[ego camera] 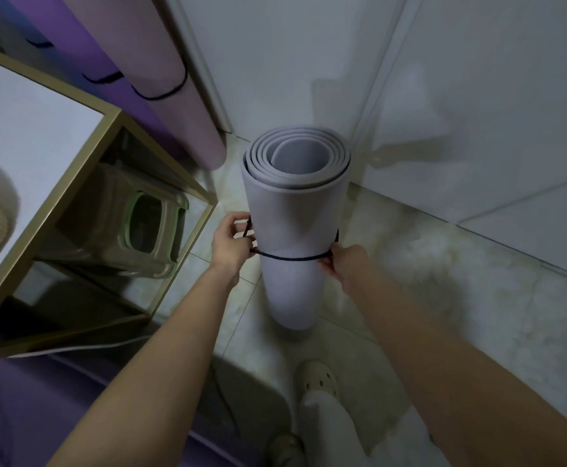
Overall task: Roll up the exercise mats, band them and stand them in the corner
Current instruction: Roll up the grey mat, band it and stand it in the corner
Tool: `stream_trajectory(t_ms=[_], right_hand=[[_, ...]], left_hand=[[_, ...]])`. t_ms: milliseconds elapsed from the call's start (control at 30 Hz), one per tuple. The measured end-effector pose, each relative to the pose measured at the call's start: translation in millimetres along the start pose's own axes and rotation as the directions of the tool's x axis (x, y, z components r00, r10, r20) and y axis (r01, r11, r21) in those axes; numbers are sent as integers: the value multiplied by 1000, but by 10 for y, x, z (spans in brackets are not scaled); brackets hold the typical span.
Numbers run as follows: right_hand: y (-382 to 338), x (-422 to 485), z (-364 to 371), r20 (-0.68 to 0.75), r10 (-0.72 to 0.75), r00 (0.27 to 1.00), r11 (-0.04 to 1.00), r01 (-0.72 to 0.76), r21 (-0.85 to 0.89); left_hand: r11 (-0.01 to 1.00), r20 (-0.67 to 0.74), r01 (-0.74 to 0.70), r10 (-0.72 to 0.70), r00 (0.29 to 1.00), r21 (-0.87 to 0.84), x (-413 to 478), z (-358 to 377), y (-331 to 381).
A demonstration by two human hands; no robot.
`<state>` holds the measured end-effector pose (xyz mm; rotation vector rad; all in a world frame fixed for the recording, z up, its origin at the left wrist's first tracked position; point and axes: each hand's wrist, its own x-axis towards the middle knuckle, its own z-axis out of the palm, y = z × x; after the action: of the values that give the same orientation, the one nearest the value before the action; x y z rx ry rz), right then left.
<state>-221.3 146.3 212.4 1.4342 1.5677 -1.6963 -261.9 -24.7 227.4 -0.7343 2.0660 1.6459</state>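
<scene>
A rolled pale lilac mat (295,214) stands upright on the tiled floor near the room's corner. A thin black elastic band (290,258) circles it about halfway down. My left hand (231,242) pinches the band at the roll's left side, where a loop of it stretches up between my fingers. My right hand (337,264) pinches the band at the right side. Two other rolled mats, a pinkish one (171,79) and a darker purple one (107,55), lean in the corner at upper left, each ringed by a black band.
A gold-framed side table (83,183) with a white top stands at left, a plastic stool (133,227) under it. White tiled walls (477,96) meet behind the mat. A purple mat (39,399) lies on the floor at bottom left. My slippered foot (319,382) is below.
</scene>
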Motion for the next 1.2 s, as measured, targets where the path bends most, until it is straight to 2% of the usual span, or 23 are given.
stream_trajectory(t_ms=[100,167,233,400,467,533,633,733,867,933,1000,1033,1100,1200], right_hand=[[38,78,-16,8,25,1000,998,-25,54],[86,137,-34,22,45,999,996,-46,79],[156,181,-55,21,65,998,995,-67,69],[266,256,-76,-9,94,996,995,-93,38],[274,295,-108,-33,84,996,996,-85,-17],[310,315,-159,-48,91,995,995,-93,-45],[380,277,-219,-50,143,988,990,-143,21],[413,274,-236,-57,122,991,992,-120,36],[446,262,-217,-37,91,995,996,-90,29],[485,236,-211,-24,86,996,996,-86,-1],[540,232,-227,-23,79,997,996,-80,-31],[564,229,-237,-29,64,998,997,-65,-49],[601,239,-237,-33,39,999,996,-41,-74],[604,226,-190,-6,40,999,999,-40,-26]], left_hand=[[999,40,8,-10,999,35,39,36,-162],[1000,47,30,-30,998,-6,68,66,-280],[998,36,46,-45,998,-44,92,99,-370],[999,12,38,-38,999,-19,100,119,-612],[996,74,-19,12,997,86,96,104,-759],[968,144,-137,108,984,212,78,100,-875],[927,202,-249,197,959,279,3,128,-947],[897,255,-321,249,934,302,-76,153,-1000],[973,164,-176,151,975,152,8,103,-973],[994,190,-70,52,980,85,47,53,-984],[997,214,14,-31,976,79,39,24,-997],[995,204,7,-28,979,102,30,22,-996],[971,171,-127,93,981,201,27,4,-971],[855,238,-393,327,915,337,12,2,-861]])
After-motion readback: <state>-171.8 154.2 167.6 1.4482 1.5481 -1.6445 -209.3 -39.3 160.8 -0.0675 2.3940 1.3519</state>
